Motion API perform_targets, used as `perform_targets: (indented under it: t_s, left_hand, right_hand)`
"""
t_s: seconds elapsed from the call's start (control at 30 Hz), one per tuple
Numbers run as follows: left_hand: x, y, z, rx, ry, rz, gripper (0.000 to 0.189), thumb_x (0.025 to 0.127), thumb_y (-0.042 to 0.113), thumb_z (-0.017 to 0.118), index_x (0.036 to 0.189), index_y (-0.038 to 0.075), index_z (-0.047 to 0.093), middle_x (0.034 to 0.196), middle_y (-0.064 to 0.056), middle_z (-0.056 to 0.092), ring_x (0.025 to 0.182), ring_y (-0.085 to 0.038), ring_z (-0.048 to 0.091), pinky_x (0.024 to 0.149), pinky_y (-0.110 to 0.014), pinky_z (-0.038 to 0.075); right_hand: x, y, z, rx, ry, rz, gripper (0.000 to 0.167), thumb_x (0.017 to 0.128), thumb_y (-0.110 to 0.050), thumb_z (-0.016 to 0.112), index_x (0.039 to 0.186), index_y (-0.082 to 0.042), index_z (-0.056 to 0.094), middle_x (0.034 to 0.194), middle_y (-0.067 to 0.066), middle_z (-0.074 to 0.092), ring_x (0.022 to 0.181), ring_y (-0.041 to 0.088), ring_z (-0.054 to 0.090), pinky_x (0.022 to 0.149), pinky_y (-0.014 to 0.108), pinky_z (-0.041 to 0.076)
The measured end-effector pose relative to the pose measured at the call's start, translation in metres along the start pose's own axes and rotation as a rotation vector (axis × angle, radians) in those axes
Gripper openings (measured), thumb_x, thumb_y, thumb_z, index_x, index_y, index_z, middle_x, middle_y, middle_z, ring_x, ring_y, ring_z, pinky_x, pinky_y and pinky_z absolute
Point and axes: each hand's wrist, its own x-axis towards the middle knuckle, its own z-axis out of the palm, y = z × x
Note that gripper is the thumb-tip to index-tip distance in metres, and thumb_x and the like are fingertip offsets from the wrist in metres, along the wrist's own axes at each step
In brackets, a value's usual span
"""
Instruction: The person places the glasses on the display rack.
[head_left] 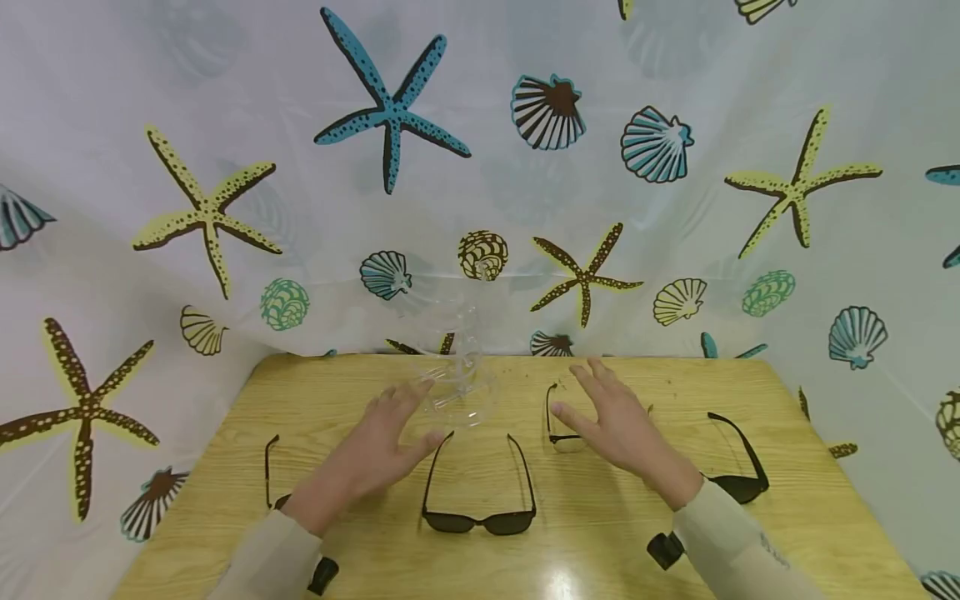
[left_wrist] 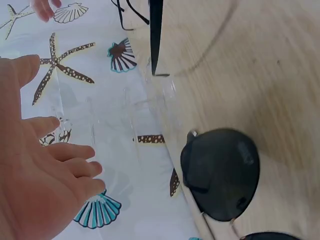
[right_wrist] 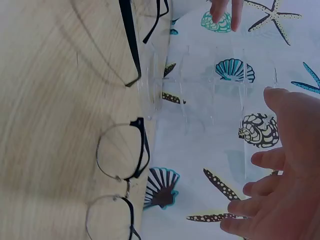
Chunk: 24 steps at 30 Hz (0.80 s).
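hovering above the tabletop (head_left: 592, 533), the left hand (head_left: 378, 442) and right hand (head_left: 621, 427) are being held with fingers (left_wrist: 72, 151) wide apart. a clear stand (head_left: 462, 388) is being flanked by both.

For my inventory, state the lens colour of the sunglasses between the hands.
Near-black lenses; the head view shows them best.

In the head view, the leftmost sunglasses (head_left: 282, 502), clear-lensed eyeglasses (head_left: 567, 442) and rightmost sunglasses (head_left: 741, 488) are partly hidden.

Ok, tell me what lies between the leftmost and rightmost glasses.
The head view shows the middle sunglasses, clear-lensed glasses, left hand and right hand, with a transparent stand farther back.
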Motion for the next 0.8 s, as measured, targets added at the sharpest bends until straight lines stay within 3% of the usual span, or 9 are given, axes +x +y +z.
perform_targets:
  t_s: [0.13, 0.17, 0.23, 0.3, 0.37, 0.4, 0.5, 0.6, 0.8]
  left_hand:
    - [-0.01, 0.004, 0.007, -0.112, -0.04, -0.029, 0.082, 0.106, 0.056, 0.055, 0.171, 0.02, 0.02, 0.171, -0.019, 0.033, 0.154, -0.046, 0.037, 0.121, -0.069, 0.031]
    - [-0.012, 0.006, 0.009, -0.136, -0.048, -0.043, 0.082, 0.106, 0.056, 0.055, 0.171, 0.021, 0.02, 0.17, -0.018, 0.035, 0.142, -0.045, 0.053, 0.118, -0.068, 0.036]
    - [-0.016, 0.007, 0.013, -0.168, -0.063, -0.07, 0.081, 0.106, 0.056, 0.056, 0.171, 0.024, 0.019, 0.144, -0.021, 0.064, 0.097, -0.032, 0.075, 0.107, -0.059, 0.05]
    - [-0.02, 0.007, 0.017, -0.196, -0.072, -0.093, 0.079, 0.106, 0.054, 0.057, 0.171, 0.027, 0.02, 0.101, -0.018, 0.076, 0.054, -0.017, 0.059, 0.091, -0.047, 0.057]
    - [-0.023, 0.008, 0.02, -0.227, -0.065, -0.102, 0.077, 0.106, 0.05, 0.059, 0.17, 0.026, 0.024, 0.08, -0.015, 0.072, 0.038, -0.014, 0.035, 0.075, -0.039, 0.054]
    - [-0.024, 0.007, 0.022, -0.238, -0.054, -0.103, 0.075, 0.106, 0.049, 0.06, 0.169, 0.025, 0.027, 0.076, -0.014, 0.071, 0.042, -0.015, 0.043, 0.073, -0.038, 0.054]
    - [-0.029, 0.007, 0.027, -0.316, -0.027, -0.115, 0.07, 0.106, 0.045, 0.063, 0.166, 0.02, 0.036, 0.119, -0.025, 0.074, 0.083, -0.034, 0.076, 0.087, -0.049, 0.06]
    - [-0.035, 0.005, 0.032, -0.414, -0.012, -0.15, 0.067, 0.105, 0.043, 0.065, 0.163, 0.016, 0.043, 0.148, -0.029, 0.059, 0.136, -0.046, 0.06, 0.108, -0.06, 0.051]
    - [-0.045, 0.005, 0.038, -0.529, 0.017, -0.212, 0.062, 0.103, 0.037, 0.069, 0.157, 0.013, 0.051, 0.146, -0.031, 0.06, 0.133, -0.045, 0.063, 0.106, -0.051, 0.055]
  right_hand:
    - [-0.006, -0.003, 0.009, 0.105, -0.007, 0.003, 0.078, 0.105, -0.057, 0.058, 0.165, -0.011, 0.037, 0.172, 0.022, 0.029, 0.155, 0.048, 0.034, 0.117, 0.07, 0.036]
    - [-0.008, -0.004, 0.012, 0.127, -0.006, 0.002, 0.076, 0.105, -0.056, 0.058, 0.164, -0.011, 0.039, 0.17, 0.022, 0.032, 0.154, 0.046, 0.036, 0.117, 0.069, 0.037]
    - [-0.011, -0.005, 0.017, 0.163, 0.001, 0.001, 0.073, 0.105, -0.055, 0.059, 0.162, -0.013, 0.042, 0.167, 0.02, 0.04, 0.152, 0.044, 0.042, 0.116, 0.066, 0.04]
    - [-0.014, -0.006, 0.023, 0.194, 0.011, 0.004, 0.069, 0.105, -0.053, 0.06, 0.16, -0.014, 0.046, 0.162, 0.018, 0.048, 0.146, 0.043, 0.051, 0.113, 0.064, 0.045]
    - [-0.017, -0.007, 0.028, 0.229, 0.017, 0.017, 0.065, 0.105, -0.051, 0.06, 0.158, -0.015, 0.05, 0.158, 0.016, 0.055, 0.138, 0.041, 0.059, 0.107, 0.061, 0.051]
    - [-0.018, -0.008, 0.03, 0.249, 0.018, 0.025, 0.064, 0.105, -0.051, 0.061, 0.157, -0.016, 0.052, 0.155, 0.015, 0.057, 0.134, 0.04, 0.063, 0.105, 0.06, 0.053]
    - [-0.022, -0.009, 0.036, 0.327, 0.011, 0.066, 0.06, 0.104, -0.05, 0.064, 0.153, -0.017, 0.058, 0.147, 0.012, 0.066, 0.125, 0.034, 0.07, 0.099, 0.054, 0.058]
    - [-0.025, -0.01, 0.042, 0.426, -0.017, 0.103, 0.057, 0.103, -0.048, 0.067, 0.149, -0.016, 0.061, 0.141, 0.011, 0.069, 0.12, 0.028, 0.072, 0.095, 0.045, 0.061]
    - [-0.031, -0.011, 0.055, 0.532, -0.071, 0.117, 0.05, 0.103, -0.041, 0.069, 0.145, -0.013, 0.064, 0.134, 0.012, 0.072, 0.115, 0.022, 0.073, 0.092, 0.027, 0.06]
